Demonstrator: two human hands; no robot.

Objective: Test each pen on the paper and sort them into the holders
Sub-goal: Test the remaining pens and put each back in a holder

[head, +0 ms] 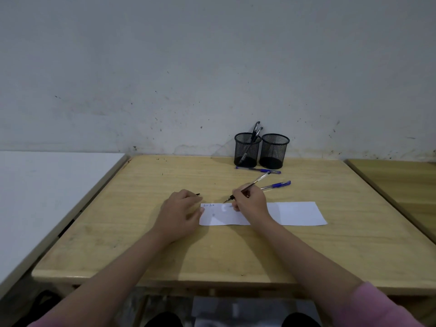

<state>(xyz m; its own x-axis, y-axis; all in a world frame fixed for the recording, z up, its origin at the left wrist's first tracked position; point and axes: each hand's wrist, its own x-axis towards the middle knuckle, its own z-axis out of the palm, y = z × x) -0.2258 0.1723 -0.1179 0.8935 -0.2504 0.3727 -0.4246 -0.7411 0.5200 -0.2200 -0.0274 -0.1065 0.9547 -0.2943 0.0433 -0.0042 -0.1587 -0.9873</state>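
Right hand (250, 199) grips our pen (250, 185), tip poised at the far edge of the paper (297, 213) to test it, while our left hand (181, 208) steadies the paper's left end, apparently holding the black cap (197, 194), holders (247, 149) waiting far right.
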